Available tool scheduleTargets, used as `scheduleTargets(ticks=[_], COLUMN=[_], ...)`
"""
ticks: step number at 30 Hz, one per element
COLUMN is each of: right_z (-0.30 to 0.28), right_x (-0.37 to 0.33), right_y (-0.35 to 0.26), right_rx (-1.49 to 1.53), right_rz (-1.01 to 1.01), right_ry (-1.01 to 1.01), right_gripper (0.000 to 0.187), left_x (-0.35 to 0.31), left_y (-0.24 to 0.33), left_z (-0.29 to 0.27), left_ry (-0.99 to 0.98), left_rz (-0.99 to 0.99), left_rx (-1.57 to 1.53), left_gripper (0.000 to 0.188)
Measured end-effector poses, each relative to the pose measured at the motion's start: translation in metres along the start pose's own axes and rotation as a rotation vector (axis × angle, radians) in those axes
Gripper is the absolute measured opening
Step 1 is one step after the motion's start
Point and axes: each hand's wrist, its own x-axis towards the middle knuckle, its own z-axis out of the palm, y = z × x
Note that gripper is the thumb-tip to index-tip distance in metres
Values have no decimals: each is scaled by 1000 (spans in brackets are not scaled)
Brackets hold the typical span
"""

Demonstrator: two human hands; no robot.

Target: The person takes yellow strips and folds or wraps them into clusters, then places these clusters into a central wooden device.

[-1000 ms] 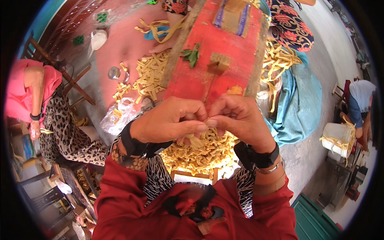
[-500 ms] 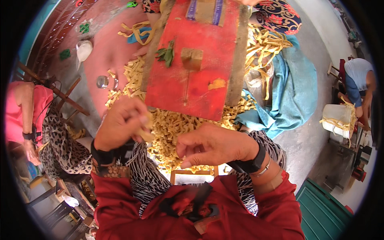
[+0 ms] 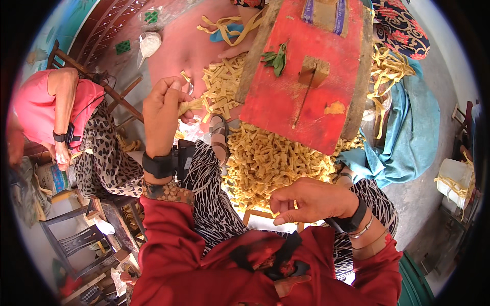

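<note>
Left hand (image 3: 166, 104) pinching a short pale-yellow strip piece (image 3: 190, 106) between thumb and fingers.
Similar loose pieces (image 3: 223, 84) lie just right of that grip; a large heap (image 3: 278, 166) spreads below and right of it, with the red board (image 3: 263, 109) beyond. The right hand (image 3: 311, 200), well apart, curls its fingers near the heap; whether it holds anything cannot be told.

A red-painted wooden board (image 3: 275, 104) bears dark-green leaves (image 3: 278, 60) at ten o'clock, a squarish tan block (image 3: 315, 70) mid-board and a flat, purple-edged panel (image 3: 324, 16) near twelve. Nine o'clock from it, short, flat yellow strips (image 3: 224, 84) lie heaped on the reddish floor (image 3: 178, 43).
</note>
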Motion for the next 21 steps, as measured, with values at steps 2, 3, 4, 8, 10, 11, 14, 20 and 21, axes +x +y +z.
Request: scheduleTargets(ticks=[2,3,4,8,10,11,14,20,21], right_z=[3,4,6,10,11,10,6,-50,-58], right_x=[-1,-2,-3,-14,-18,-18,-22,-96,-103], right_y=[8,15,23,54,67,74,98,187,185], right_rx=[-68,-65,-65,39,11,-38,-56,59,32], right_rz=[86,86,105,134,154,156,240,898,897], right_ry=[-47,-49,-42,50,82,74,98,576,593], right_gripper=[28,28,27,29,28,28,32,22,22], left_x=[-3,-5,-8,-27,-40,-51,-63,-79,-82], left_y=[4,6,6,14,16,18,-6,-33,-41], left_z=[-4,-6,-8,-2,21,33,65,105,105], left_ry=[-46,-92,-92,-680,-1003,-1068,-1257,-1429,-1379], left_rz=[24,48,45,-28,-7,-39,183,343,418], left_rx=[-51,-105,-104,-191,-163,-104,140,389,391], left_gripper=[26,28,28,29,25,23,19,27,31])
